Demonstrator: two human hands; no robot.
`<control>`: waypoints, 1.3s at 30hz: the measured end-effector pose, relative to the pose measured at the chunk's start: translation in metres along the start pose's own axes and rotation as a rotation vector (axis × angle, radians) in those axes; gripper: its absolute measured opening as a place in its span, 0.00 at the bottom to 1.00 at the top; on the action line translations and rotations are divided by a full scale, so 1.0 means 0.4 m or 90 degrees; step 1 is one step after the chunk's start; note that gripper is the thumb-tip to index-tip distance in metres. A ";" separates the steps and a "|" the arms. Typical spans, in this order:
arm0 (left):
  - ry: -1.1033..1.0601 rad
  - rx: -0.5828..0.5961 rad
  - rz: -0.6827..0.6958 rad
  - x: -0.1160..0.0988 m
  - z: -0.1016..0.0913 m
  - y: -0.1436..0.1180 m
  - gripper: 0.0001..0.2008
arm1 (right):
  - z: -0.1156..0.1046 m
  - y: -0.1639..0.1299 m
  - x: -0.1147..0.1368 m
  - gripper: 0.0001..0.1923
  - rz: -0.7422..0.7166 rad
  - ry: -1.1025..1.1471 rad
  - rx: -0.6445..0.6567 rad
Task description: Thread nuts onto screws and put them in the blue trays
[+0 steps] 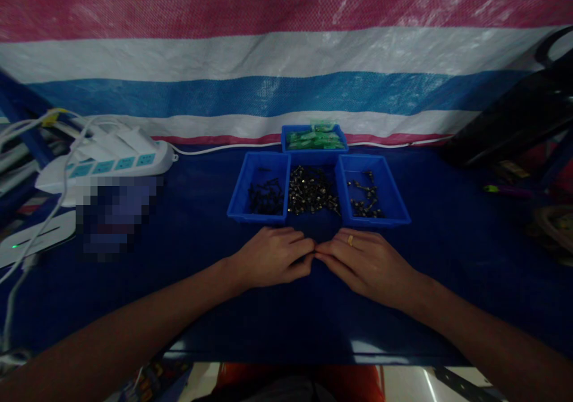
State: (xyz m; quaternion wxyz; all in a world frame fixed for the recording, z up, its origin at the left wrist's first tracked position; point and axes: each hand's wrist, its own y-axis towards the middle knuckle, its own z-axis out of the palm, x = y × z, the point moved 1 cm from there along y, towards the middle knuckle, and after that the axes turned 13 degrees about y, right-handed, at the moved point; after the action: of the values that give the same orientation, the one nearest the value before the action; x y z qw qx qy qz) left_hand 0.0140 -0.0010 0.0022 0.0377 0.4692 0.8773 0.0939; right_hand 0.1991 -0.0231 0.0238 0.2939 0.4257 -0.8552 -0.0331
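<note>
Fingertips meet at the middle of a dark blue table [188, 235] as a person brings both bare hands together over a workbench lined with small-parts bins. The left hand [268, 259] and the right hand [364, 262], which wears a ring [350, 240], rest on the cloth with fingers curled inward and tips touching; whether anything is pinched between them is too small and dim to tell. Directly ahead of the hands, just beyond the fingertips, lies a loose pile of small metal parts [312, 191] heaped on the table between two shallow blue trays. The left tray [261, 161] holds dark pieces, the right tray [388, 205] a thinner scatter of similar hardware, and a third tray at the back [313, 130] holds green items in clear wrapping. The pile sits on the centre line, so both hands are about equally near it, each tray lying forward and slightly outward of the hand on its own side. The individual parts are too small to give a long axis. At far left a white power strip [111, 157] with trailing cables sits on the table, beside a blurred-out patch. A striped red, white and blue tarpaulin [286, 56] hangs behind, and dark clutter fills the right edge.
</note>
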 end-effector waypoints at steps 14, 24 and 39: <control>-0.016 -0.180 -0.030 -0.006 -0.011 -0.016 0.07 | 0.019 0.005 -0.020 0.09 0.106 0.078 0.063; -0.028 -0.143 -0.023 0.002 -0.018 -0.016 0.07 | 0.011 0.005 -0.018 0.08 0.115 0.072 0.029; 0.086 -0.153 0.012 0.014 -0.046 -0.018 0.08 | -0.019 -0.004 -0.001 0.09 0.073 -0.004 -0.074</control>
State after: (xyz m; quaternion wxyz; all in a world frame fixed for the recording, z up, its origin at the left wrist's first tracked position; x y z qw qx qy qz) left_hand 0.0021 -0.0028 0.0190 0.0332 0.4624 0.8557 0.2299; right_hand 0.2044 -0.0222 0.0294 0.3171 0.3581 -0.8756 -0.0674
